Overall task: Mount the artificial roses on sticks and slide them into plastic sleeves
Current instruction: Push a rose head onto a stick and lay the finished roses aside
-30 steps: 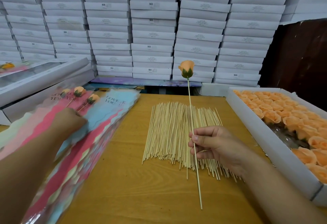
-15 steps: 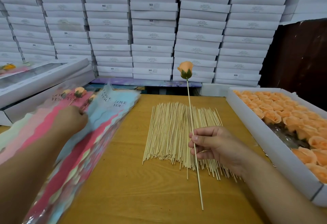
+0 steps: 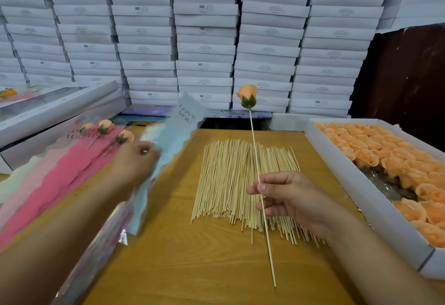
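With the peach rose (image 3: 247,98) already mounted upright on its stick (image 3: 260,189), pinched in the right hand (image 3: 289,198), the left hand (image 3: 137,162) grips a pale blue plastic sleeve (image 3: 173,141) off the pile, so sleeving seemingly comes next, stick-end first.

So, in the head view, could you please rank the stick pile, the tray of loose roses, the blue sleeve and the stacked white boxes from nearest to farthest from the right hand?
From the right hand, which holds the mounted rose's stick:
1. Stick pile, directly under and left of it.
2. Tray of loose roses, to its right.
3. Blue sleeve, across the table in the left hand.
4. Stacked white boxes, along the back.
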